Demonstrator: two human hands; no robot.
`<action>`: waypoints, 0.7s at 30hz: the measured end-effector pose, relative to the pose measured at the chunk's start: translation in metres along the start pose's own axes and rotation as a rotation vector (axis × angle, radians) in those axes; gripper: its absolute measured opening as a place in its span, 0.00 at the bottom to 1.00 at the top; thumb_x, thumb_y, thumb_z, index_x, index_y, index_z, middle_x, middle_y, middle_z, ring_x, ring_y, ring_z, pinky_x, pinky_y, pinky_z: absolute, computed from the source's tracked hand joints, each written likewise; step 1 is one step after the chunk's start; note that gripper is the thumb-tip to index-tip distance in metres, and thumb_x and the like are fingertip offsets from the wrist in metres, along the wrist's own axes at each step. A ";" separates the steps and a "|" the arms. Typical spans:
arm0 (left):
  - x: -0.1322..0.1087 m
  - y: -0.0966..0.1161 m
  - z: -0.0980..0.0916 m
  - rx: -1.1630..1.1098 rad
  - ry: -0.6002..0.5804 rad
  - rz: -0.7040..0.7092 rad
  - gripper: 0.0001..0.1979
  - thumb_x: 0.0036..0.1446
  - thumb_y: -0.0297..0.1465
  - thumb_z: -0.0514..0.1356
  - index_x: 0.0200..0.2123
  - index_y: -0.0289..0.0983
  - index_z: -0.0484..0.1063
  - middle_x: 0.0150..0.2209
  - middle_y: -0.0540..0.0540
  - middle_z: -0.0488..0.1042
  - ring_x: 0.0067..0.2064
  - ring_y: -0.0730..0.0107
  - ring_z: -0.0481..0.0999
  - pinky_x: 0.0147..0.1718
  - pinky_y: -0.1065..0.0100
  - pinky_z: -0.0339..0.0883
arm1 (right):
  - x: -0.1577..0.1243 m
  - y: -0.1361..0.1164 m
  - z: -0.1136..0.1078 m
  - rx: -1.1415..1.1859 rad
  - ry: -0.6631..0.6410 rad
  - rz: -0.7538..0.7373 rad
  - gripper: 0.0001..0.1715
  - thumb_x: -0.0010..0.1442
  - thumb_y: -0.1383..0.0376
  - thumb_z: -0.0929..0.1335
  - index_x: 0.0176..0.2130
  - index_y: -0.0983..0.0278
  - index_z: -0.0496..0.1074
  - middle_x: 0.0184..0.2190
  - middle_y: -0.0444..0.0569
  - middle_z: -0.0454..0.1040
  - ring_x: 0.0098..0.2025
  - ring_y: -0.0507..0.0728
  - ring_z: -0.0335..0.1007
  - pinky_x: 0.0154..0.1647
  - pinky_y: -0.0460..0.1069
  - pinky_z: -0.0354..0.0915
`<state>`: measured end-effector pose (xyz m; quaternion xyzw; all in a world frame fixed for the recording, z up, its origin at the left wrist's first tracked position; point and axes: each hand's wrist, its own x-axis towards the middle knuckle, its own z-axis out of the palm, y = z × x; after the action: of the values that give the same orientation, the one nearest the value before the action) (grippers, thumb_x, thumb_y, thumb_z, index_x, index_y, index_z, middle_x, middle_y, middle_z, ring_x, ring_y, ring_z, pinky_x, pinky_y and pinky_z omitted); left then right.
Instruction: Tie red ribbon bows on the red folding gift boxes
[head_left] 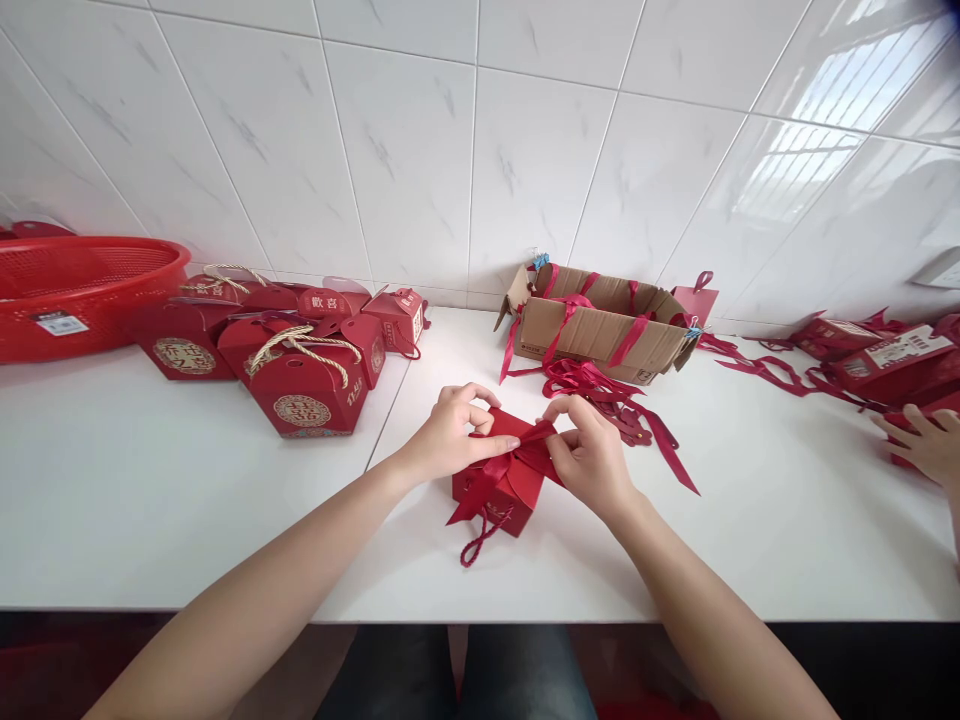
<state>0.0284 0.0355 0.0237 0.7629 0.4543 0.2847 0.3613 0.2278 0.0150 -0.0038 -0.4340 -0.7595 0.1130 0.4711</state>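
A small red box [517, 514] stands on the white table in front of me, with a dark red cord loop hanging from its near side. Across its top lies a red ribbon [480, 488] with a knot or bow in the middle. My left hand [457, 432] is at the box's upper left, its thumb pressing on the ribbon near the knot. At the right of the knot, my right hand [589, 450] pinches a ribbon loop between thumb and forefinger. The fingers partly cover the box top.
Behind the box are a cardboard box [592, 335] draped with ribbons and a ribbon pile [592, 385]. Red gift boxes [304, 395] and a red basket [90, 300] stand left. At far right, another person's hand [930, 440] touches red boxes [892, 360]. A tiled wall is behind.
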 end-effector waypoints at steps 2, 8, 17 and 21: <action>0.000 0.000 0.000 0.001 -0.006 0.006 0.28 0.46 0.47 0.64 0.15 0.35 0.52 0.48 0.47 0.67 0.58 0.50 0.53 0.58 0.51 0.48 | 0.000 0.001 0.000 -0.012 0.000 -0.005 0.12 0.51 0.77 0.58 0.34 0.62 0.60 0.34 0.46 0.65 0.18 0.45 0.56 0.14 0.42 0.51; -0.001 0.000 0.000 -0.050 0.020 -0.016 0.28 0.46 0.48 0.64 0.15 0.35 0.54 0.47 0.47 0.68 0.58 0.51 0.54 0.59 0.51 0.47 | -0.001 0.001 0.002 -0.014 0.034 -0.005 0.13 0.50 0.77 0.58 0.34 0.61 0.60 0.31 0.44 0.66 0.16 0.44 0.52 0.14 0.42 0.52; 0.002 0.003 -0.003 -0.322 0.026 -0.075 0.22 0.52 0.46 0.58 0.16 0.35 0.65 0.45 0.44 0.67 0.48 0.56 0.67 0.52 0.55 0.58 | 0.001 0.004 -0.003 -0.040 0.021 -0.234 0.19 0.52 0.79 0.59 0.37 0.61 0.70 0.33 0.46 0.65 0.20 0.46 0.54 0.20 0.45 0.57; 0.002 0.003 -0.003 -0.405 0.020 -0.074 0.21 0.51 0.44 0.59 0.16 0.34 0.63 0.45 0.44 0.66 0.42 0.62 0.70 0.46 0.59 0.63 | 0.002 0.006 -0.008 -0.116 -0.123 -0.321 0.24 0.58 0.78 0.58 0.44 0.57 0.74 0.35 0.47 0.60 0.21 0.46 0.51 0.20 0.45 0.56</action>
<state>0.0285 0.0375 0.0283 0.6545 0.4189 0.3643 0.5132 0.2376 0.0183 -0.0021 -0.3262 -0.8516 0.0186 0.4098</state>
